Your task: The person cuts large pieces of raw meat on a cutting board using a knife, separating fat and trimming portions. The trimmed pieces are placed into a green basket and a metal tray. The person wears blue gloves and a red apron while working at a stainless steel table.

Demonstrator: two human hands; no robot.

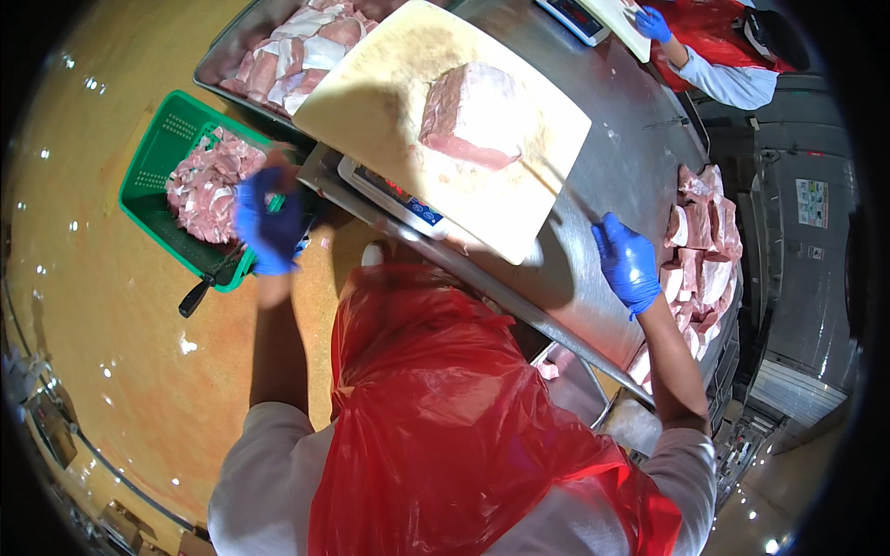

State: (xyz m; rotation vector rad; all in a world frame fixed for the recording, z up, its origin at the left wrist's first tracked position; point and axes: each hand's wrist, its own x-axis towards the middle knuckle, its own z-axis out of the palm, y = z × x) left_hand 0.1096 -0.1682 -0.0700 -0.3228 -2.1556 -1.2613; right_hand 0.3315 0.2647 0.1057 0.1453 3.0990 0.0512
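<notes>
My right hand (628, 262), in a blue glove, is closed around the handle end of a knife. The knife's thin blade (558, 182) points up and left over the right edge of a pale cutting board (371, 102). On that board lies a thick block of meat (477, 113) with a white fat top and pink cut sides. My left hand (266, 221), also blue-gloved, is smeared by motion above the right side of a green crate (153, 153). Pink meat trimmings (209, 185) are heaped in the crate. Whether the left fingers hold anything is unclear.
The board rests over a scale (399, 196) on a steel table (616, 130). A metal bin (215, 69) of meat pieces stands beyond the crate. Several meat blocks (709, 269) line the table's right. A black handle (197, 295) projects near the crate. A co-worker's gloved hand (653, 24) is at far right.
</notes>
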